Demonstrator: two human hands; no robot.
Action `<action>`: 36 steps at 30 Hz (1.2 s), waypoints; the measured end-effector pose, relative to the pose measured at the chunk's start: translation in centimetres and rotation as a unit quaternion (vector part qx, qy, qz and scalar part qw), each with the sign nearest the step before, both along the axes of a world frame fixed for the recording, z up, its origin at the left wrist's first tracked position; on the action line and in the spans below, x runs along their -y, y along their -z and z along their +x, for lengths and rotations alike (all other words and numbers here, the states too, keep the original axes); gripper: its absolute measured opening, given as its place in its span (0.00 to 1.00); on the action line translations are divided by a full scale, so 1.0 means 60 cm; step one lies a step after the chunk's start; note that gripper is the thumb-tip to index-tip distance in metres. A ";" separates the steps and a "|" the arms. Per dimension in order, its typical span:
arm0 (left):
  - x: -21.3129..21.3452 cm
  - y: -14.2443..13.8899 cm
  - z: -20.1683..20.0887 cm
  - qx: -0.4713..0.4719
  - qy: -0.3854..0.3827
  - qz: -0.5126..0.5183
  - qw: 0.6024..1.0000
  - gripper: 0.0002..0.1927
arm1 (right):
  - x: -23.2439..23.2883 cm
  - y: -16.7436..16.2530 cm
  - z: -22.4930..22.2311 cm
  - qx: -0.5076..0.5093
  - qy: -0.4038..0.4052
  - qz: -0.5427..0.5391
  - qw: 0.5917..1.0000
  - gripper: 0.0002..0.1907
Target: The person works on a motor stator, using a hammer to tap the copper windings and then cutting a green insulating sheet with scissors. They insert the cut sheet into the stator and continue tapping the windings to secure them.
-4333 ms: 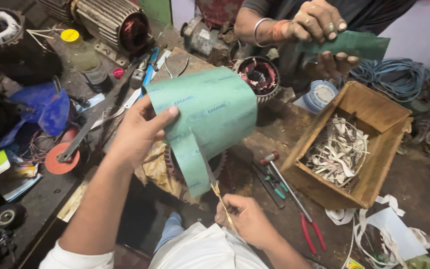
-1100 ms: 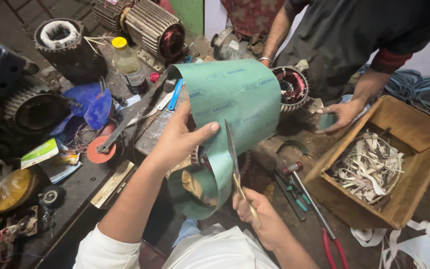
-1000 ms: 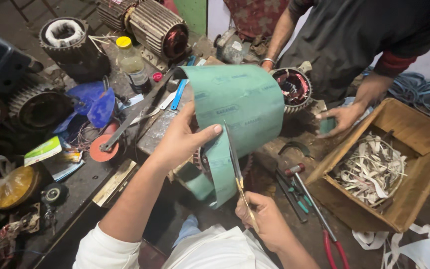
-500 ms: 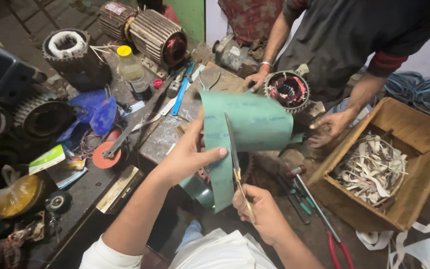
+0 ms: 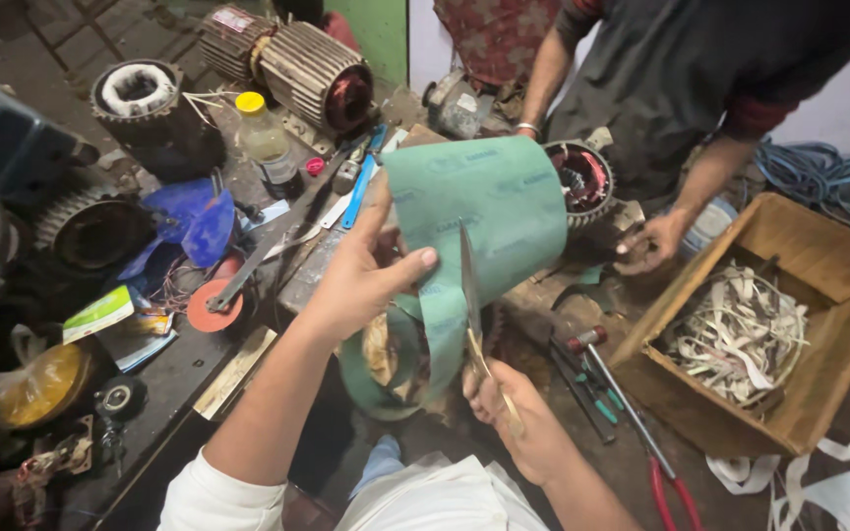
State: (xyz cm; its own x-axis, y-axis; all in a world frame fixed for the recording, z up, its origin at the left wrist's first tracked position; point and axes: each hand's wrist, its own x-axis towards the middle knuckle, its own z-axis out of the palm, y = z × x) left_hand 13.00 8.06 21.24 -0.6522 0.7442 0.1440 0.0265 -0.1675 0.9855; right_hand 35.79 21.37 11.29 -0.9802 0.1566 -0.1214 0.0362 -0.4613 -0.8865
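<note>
Just one green sheet [image 5: 489, 206] in left hand [image 5: 361, 275] fingers, one scissors [image 5: 472, 305] gripped by right hand [image 5: 514, 418].

1. Matt green sheet of stiff insulating paper [image 5: 489, 211], smooth, curling like thin card.
2. Long scissors with bare metal blades [image 5: 468, 285], dull shine.
3. Rough unpainted wooden box [image 5: 833, 329] on the right, filled with matt white paper strips [image 5: 735, 334].
4. Ribbed grey metal motor housing [image 5: 302, 74] at the far left, dusty.
5. Clear plastic bottle with a yellow cap [image 5: 263, 138], slightly glossy.

Green sheet [image 5: 489, 211]; blue cloth [image 5: 189, 221]; yellow-capped bottle [image 5: 263, 138].
</note>
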 end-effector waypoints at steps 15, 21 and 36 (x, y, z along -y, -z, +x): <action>0.007 0.009 0.026 0.040 0.080 -0.041 0.995 0.45 | -0.026 -0.047 -0.033 0.020 -0.004 0.111 0.994 0.23; 0.005 0.026 0.016 0.057 0.093 -0.005 0.994 0.39 | -0.016 -0.046 -0.046 0.105 0.038 0.143 0.983 0.23; 0.017 0.096 0.024 0.115 -0.013 -0.028 0.993 0.23 | -0.093 0.020 0.045 0.166 0.099 0.291 0.937 0.08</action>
State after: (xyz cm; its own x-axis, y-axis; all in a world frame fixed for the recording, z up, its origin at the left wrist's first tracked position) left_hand 14.46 7.03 15.50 -0.6821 0.7293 -0.0527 -0.1976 -0.1145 0.9736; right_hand 38.47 26.94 10.10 -0.8481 0.4662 -0.2516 0.3189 0.0701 -0.9452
